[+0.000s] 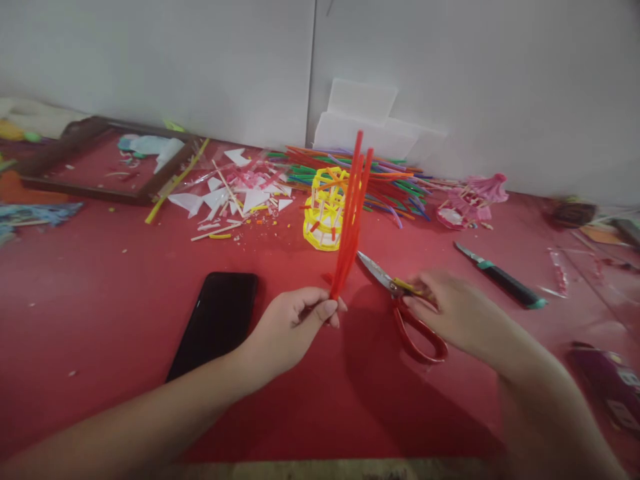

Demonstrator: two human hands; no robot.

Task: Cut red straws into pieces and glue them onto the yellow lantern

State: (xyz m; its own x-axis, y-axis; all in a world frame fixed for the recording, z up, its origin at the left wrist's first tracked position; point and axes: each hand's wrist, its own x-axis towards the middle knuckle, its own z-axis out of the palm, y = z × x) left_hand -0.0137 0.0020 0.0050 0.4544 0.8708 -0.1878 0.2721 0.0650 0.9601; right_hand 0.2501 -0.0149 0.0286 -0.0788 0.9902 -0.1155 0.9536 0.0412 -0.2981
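Observation:
My left hand (295,327) is closed around the lower ends of a small bunch of red straws (353,213), which stand upright and lean slightly right. My right hand (450,313) rests on the red-handled scissors (407,313) that lie on the red table (100,300); its fingers are blurred over the handles, with a bit of yellow straw under them. Just behind the red straws stands a small yellow straw cage (324,210).
A black phone (217,320) lies left of my left hand. A pile of coloured straws (390,180), white paper scraps (235,193), a pink paper umbrella (473,197), a green-handled knife (503,283) and a brown frame (100,160) lie toward the wall.

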